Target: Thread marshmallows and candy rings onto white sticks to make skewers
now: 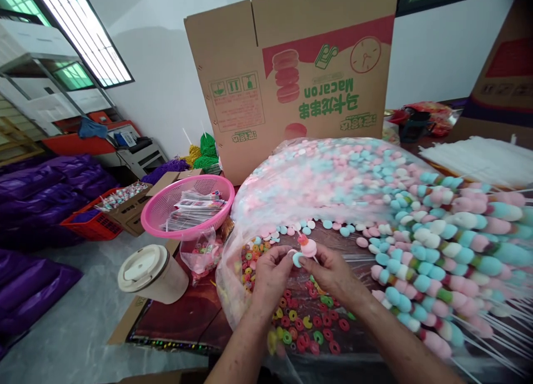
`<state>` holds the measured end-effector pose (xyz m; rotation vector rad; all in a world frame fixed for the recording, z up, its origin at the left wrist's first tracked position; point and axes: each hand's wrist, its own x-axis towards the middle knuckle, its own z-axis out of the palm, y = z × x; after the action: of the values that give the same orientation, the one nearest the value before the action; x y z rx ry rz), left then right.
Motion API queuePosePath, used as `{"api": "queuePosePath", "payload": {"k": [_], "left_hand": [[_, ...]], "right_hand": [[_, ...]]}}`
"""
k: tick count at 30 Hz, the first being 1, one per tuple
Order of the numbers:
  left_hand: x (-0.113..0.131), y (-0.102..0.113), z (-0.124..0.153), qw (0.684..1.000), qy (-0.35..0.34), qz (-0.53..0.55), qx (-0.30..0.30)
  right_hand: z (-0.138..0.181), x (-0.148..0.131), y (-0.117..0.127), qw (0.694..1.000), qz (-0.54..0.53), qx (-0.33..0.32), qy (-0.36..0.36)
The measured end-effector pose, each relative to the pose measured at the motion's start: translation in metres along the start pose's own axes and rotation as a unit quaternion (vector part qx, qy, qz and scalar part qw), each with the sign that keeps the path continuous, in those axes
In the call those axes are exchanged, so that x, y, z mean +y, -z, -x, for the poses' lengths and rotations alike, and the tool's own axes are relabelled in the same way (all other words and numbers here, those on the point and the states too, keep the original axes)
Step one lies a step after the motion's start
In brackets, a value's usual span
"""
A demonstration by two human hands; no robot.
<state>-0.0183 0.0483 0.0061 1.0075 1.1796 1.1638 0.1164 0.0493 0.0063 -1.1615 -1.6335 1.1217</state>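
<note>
My left hand (272, 270) is closed, its fingertips pinching a small pale marshmallow piece (292, 253). My right hand (331, 268) grips a thin white stick carrying a pink marshmallow (308, 247) and a red gummy (303, 239) near its tip. A light-blue marshmallow disc (297, 259) sits between the fingertips of both hands; which hand bears it I cannot tell. Below them, red, green and yellow gummy rings (308, 323) lie scattered on plastic sheeting. Just beyond the hands spreads a heap of pink, blue and white marshmallows (316, 178), partly under clear plastic.
Finished marshmallow skewers (437, 256) are piled at right, sticks outward. White sticks (478, 159) lie behind them. At left stand a lidded cup (154, 273) and a pink basket (227, 198) of printed wrappers. A large cardboard box (233, 51) rises at the back.
</note>
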Motion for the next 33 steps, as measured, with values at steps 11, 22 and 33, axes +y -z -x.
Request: {"api": "queuePosePath", "payload": {"k": [11, 22, 33], "left_hand": [[0.002, -0.006, 0.034, 0.995, 0.015, 0.099, -0.025], [-0.007, -0.006, 0.034, 0.997, -0.030, -0.006, 0.066], [-0.021, -0.009, 0.044, 0.948, -0.151, -0.259, 0.105]], "right_hand": [[0.038, -0.016, -0.002, 0.984, -0.126, 0.018, -0.125], [0.097, -0.015, 0.015, 0.948, 0.313, -0.037, -0.030], [0.091, -0.034, 0.004, 0.870, 0.458, -0.086, -0.162]]}}
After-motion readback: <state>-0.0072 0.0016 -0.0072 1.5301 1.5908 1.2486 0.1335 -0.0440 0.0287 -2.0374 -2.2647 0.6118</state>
